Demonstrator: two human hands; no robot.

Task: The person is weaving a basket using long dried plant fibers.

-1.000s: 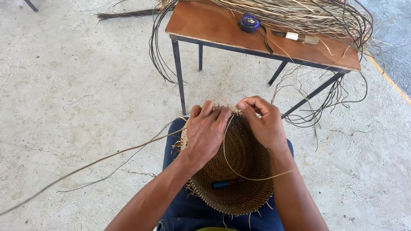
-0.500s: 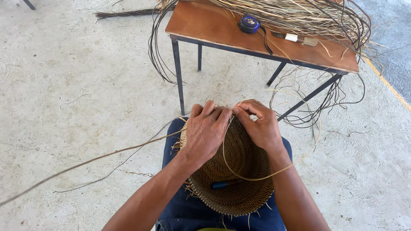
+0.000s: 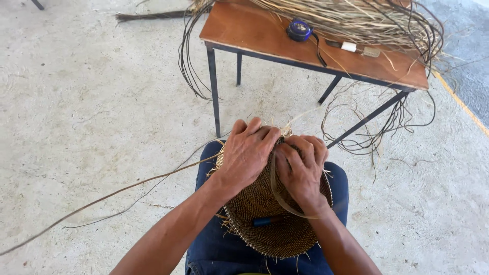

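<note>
**Two hands at the rim of a woven basket**

In the lower centre of the frame a person sits with a round woven basket [image 3: 270,214] on the lap, over blue trousers [image 3: 219,249]. The basket is brown, with short loose fibre ends around its edge. Both hands are at its far rim, close together and nearly touching.

The left hand [image 3: 247,155] lies over the rim with the fingers curled down and pressed on the weave. The right hand [image 3: 300,170] is just beside it, the fingers bent and closed on a flat strip of fibre [image 3: 280,196]. This strip makes a loop from the fingers down across the basket toward the right wrist. Inside the basket, near the lower part, lies a small dark blue tool [image 3: 267,220].

A long thin strand [image 3: 112,196] goes from the left side of the basket to the lower left of the frame, over the concrete floor [image 3: 91,112].

At the top of the frame stands a small wooden table [image 3: 244,30] with dark metal legs. On it are a big bundle of dry fibres [image 3: 356,18], a blue round tape measure [image 3: 299,29] and a knife with a pale handle [image 3: 354,47]. Dark strands hang over both ends of the table toward the floor.
</note>
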